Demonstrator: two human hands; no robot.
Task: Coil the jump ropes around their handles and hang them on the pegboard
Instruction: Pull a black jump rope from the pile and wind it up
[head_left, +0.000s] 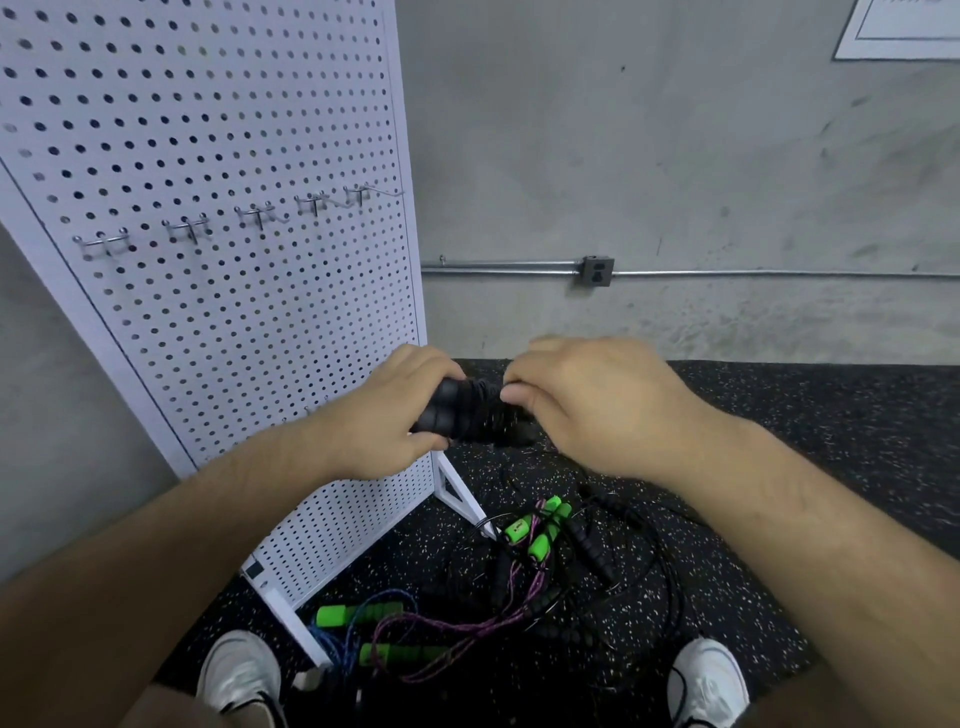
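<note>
The left hand (384, 415) had its grip curled round black ribbed foam jump-rope handles (440, 410) while the right hand (587, 405) pinched the black cord (484, 418) coiled on them.

pegboard (208, 208) left, ropes (519, 571) on floor (779, 441) btw shoes (241, 670)

matt white perforated metal pegboard (218, 156), shiny wire hooks (104, 241), ribbed black foam handles (447, 410), speckled rubber floor (779, 415)

Speckled black floor (779, 441) bears tangled jump ropes (540, 545) beside the pegboard (234, 312).
</note>
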